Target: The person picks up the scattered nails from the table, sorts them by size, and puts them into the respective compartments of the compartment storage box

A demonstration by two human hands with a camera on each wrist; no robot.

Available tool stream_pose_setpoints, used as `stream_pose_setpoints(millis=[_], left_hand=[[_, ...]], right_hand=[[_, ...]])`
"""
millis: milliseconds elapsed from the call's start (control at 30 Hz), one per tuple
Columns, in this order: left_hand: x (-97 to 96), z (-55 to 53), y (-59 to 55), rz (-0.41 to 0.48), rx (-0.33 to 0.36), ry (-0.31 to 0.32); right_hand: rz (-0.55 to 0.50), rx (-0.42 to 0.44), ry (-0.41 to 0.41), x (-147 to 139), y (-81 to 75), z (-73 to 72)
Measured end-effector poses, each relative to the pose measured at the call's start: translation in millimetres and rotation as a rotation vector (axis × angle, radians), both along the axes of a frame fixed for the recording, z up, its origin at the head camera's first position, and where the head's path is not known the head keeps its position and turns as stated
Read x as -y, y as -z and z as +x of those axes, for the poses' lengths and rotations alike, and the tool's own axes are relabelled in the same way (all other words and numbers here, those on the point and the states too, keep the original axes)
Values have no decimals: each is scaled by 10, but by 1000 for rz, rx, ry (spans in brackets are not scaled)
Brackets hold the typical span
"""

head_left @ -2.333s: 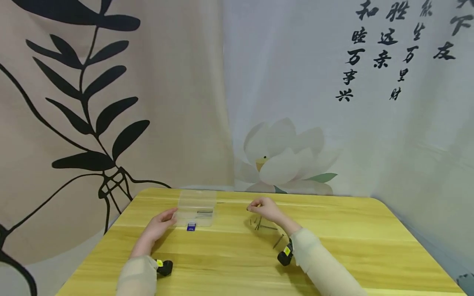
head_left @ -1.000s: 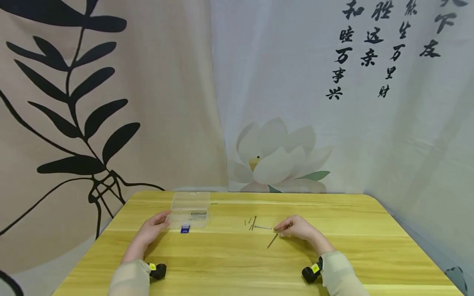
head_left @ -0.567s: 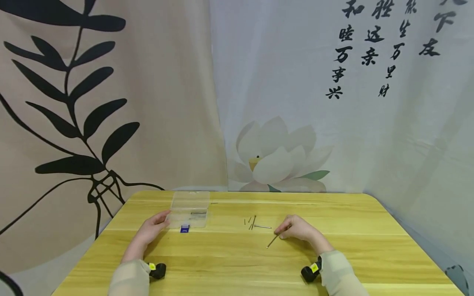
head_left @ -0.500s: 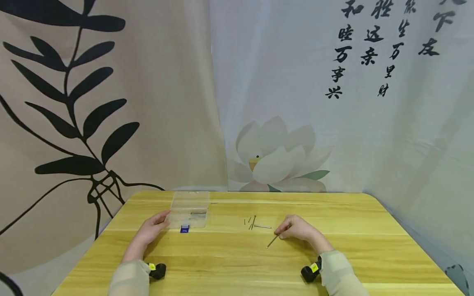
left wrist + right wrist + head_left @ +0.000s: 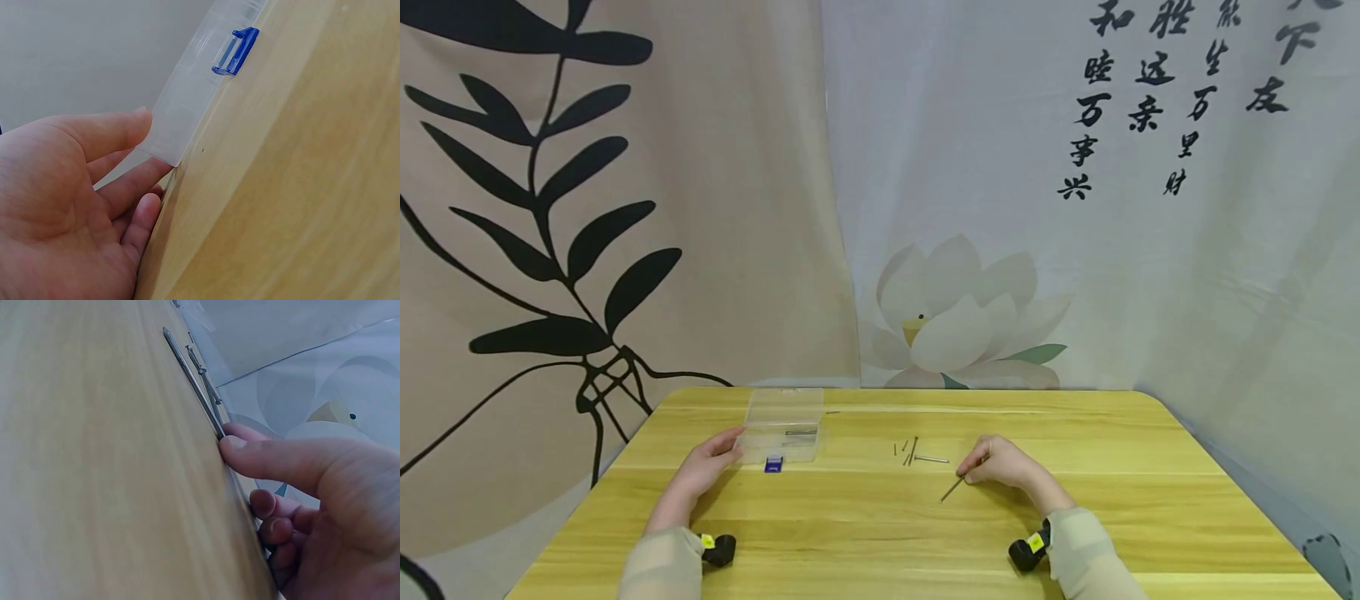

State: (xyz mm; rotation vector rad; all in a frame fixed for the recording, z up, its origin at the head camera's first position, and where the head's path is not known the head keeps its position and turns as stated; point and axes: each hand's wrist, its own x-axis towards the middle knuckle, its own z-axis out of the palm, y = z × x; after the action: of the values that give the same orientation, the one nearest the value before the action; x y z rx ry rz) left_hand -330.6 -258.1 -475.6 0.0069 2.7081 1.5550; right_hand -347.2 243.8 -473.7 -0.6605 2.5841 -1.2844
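Note:
In the head view, my right hand (image 5: 1000, 461) pinches one end of a long metal nail (image 5: 952, 489) between thumb and fingers, low over the wooden table. The right wrist view shows the pointed end of that nail (image 5: 190, 378) reaching away from the thumb. Several more nails (image 5: 932, 459) of different lengths lie to the left of this hand. My left hand (image 5: 703, 464) rests against the left side of a clear plastic box (image 5: 805, 452), its lid raised at the back. Extended fingers touch the box's corner in the left wrist view. Thin nails (image 5: 801, 432) lie inside the box.
A blue latch (image 5: 773, 464) sits on the box's front. One small nail (image 5: 833, 412) lies right of the lid. The wooden table (image 5: 850, 533) ends at a printed curtain (image 5: 760, 208) behind. Small black cameras (image 5: 1028, 554) are strapped to both wrists.
My right hand has come down and right from above the small nails to the long nail and taken its end. The left hand stays at the box. The head view has shifted slightly.

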Motion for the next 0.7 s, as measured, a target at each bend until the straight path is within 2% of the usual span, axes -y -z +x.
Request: stream_pose_setpoints(millis=[167, 467, 700], left_hand=[[-7, 1, -7, 0, 0, -1], [-4, -14, 5, 11, 14, -2], [14, -15, 17, 17, 10, 3]], right_hand=[[23, -25, -7, 10, 1, 14], [92, -70, -77, 3, -24, 38], [91, -70, -115, 5, -41, 28]])
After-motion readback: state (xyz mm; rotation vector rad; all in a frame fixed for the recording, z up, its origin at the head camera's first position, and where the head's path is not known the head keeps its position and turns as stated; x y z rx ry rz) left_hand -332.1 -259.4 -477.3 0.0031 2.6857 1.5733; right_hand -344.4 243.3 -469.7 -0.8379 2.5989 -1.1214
